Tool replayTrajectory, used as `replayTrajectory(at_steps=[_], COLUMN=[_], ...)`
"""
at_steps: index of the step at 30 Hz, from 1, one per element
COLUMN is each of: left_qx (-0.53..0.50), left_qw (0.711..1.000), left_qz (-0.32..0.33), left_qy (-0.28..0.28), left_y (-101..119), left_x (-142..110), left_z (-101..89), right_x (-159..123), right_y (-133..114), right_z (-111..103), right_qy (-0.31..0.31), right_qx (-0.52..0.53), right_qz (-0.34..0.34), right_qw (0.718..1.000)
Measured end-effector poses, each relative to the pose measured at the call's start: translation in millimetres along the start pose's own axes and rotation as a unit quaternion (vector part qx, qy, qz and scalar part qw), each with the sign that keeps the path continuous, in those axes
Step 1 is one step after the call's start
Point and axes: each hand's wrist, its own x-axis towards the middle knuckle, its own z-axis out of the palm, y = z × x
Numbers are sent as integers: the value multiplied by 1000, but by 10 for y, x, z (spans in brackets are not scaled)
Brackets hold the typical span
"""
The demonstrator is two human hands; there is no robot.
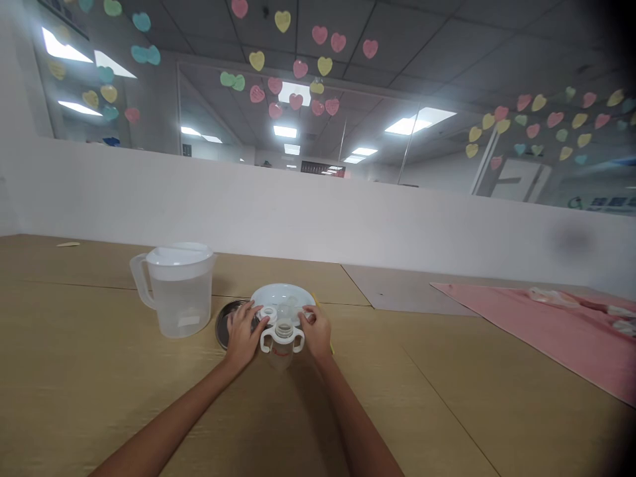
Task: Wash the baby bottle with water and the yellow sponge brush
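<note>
- bottle: clear, 2 white handles, upright, open neck up, long axis vertical; on table btwn hands, about equally near each
- white ring: just behind bottle, nearer L hand; L fingers spread, at ring, pinch can't tell
- R hand: fingers spread on white dish, no pinch seen
- steel lid under L hand
- jug further L
- pink towel far R
</note>
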Motion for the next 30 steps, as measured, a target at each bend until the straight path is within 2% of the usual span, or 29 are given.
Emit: replayTrajectory(at_steps=[5, 11, 15, 16, 18, 21, 23, 25, 27, 30], left_qx=[80, 129, 154, 153, 150, 153, 151, 139, 125, 94], left_qw=[996, 985, 978, 980, 987, 982, 963, 939, 926, 930], left_qz=[-37, -75, -62, -45, 5, 56, 43, -4, -62, -139], left_qy=[-13, -89, -129, -117, -58, 98, 217, 314, 352, 328], left_y=[36, 94, 100, 91, 50, -92, -239, -414, -590, -792], left_x=[136, 357, 452, 461, 457, 404, 356, 323, 320, 351], left_z=[4, -3, -8, -33, -132, -395, -602, -781, -898, -944], right_x=[-32, -76, -88, -87, -82, -71, -64, -58, -53, -47], right_y=[28, 51, 56, 62, 81, 114, 129, 133, 131, 123], right_z=[-29, -12, -8, -7, -3, 7, 11, 12, 9, 1], right_qy=[-23, -21, 6, 14, 26, 40, 45, 40, 33, 20], right_qx=[-67, -108, -116, -119, -119, -110, -110, -114, -117, -118], right_qz=[-44, -53, -42, -39, -38, -49, -53, -52, -51, -41], right_qw=[996, 993, 992, 992, 992, 992, 992, 991, 991, 992])
